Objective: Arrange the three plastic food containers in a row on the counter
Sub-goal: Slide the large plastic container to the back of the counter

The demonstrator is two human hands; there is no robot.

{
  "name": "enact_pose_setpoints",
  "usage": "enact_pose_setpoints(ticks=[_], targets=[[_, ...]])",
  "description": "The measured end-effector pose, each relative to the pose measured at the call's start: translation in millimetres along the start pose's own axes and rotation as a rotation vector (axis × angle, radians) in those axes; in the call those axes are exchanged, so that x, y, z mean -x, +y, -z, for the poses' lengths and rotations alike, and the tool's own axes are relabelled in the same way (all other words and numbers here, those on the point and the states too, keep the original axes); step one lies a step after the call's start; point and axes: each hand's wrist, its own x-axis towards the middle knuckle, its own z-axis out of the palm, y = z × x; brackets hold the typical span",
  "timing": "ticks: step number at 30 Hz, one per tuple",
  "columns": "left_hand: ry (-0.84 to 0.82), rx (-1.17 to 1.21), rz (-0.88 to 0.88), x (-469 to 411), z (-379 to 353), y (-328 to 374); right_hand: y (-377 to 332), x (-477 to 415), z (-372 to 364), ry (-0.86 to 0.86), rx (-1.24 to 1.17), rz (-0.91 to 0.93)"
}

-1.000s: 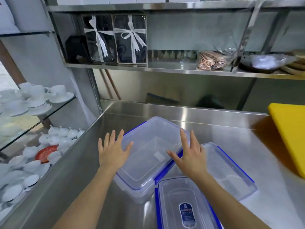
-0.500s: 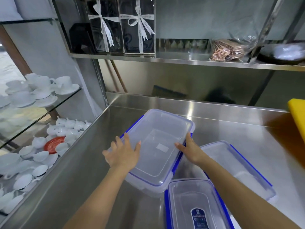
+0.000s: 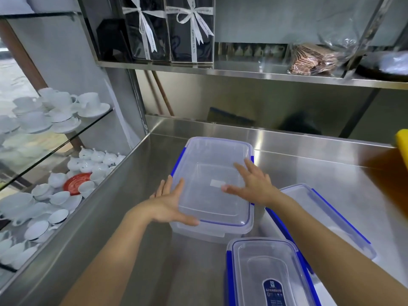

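Brushed steel counter below me. Nearest: clear rectangular labelled box, blue clips. Second box just right. Beyond, third box: my left hand flat against side, right hand spread on smooth lid.

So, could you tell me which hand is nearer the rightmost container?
Right. The right hand rests on the lid of the large container, just left of the rightmost container; the left hand presses that large container's left side, farther away.
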Motion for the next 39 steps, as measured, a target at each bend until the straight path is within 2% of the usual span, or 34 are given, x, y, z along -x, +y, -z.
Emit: enact_pose_setpoints(ticks=[3, 5, 8, 12, 18, 20, 24, 33, 39], targets=[[-0.041, 0.015, -0.048, 0, 3, -1, -3, 14, -6, -0.335, 0.078, 0.122], [-0.075, 0.025, -0.055, -1, 7, -4, -1, 17, -12, -0.412, 0.173, 0.157], [-0.098, 0.019, -0.071, -5, 16, -9, 3, 15, -16, -0.385, 0.234, 0.171], [-0.049, 0.012, -0.083, -15, 19, -11, 5, 10, -13, -0.355, 0.242, 0.189], [0.283, -0.146, -0.215, -43, 22, -6, 2, -5, 7, -0.27, 0.147, 0.128], [0.334, -0.108, -0.275, -54, 23, -4, 4, -13, 10, -0.232, 0.143, 0.109], [0.363, 0.023, -0.286, -69, 21, -2, 9, -32, 15, -0.206, 0.093, 0.058], [0.39, -0.15, -0.273, -74, 12, -1, 12, -36, 9, -0.198, 0.026, 0.036], [0.478, -0.288, -0.231, -70, -4, 1, 9, -12, 4, -0.015, 0.257, 0.034]])
